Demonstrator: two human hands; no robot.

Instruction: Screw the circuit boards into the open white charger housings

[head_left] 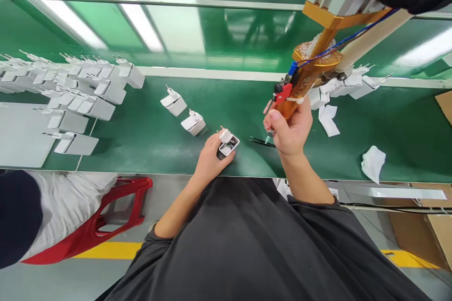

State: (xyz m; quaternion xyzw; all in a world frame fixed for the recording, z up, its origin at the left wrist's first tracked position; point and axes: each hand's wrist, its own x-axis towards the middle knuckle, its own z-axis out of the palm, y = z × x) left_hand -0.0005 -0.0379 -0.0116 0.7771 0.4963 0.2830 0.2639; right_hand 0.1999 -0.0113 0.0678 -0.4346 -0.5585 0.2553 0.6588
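Near the front edge of the bench, my left hand [210,157] is closed around a white charger housing [234,145]. Its open top faces up, showing dark parts inside, and its pronged plug piece is tilted to one side. My right hand [295,129] grips the lower end of an orange glue dispenser [300,88] with a red switch. A pale green nozzle [268,139] points down, to the right of the housing and apart from it. Black tweezers [262,142] lie below the nozzle. Two more white chargers [193,123] stand beyond my left hand.
Many white chargers [76,145] stand in rows at the left, with more [362,85] at the back right. Crumpled white paper [373,163] and a folded white piece [328,120] lie on the green bench [226,94]. A person in white trousers sits left on a red stool [139,197].
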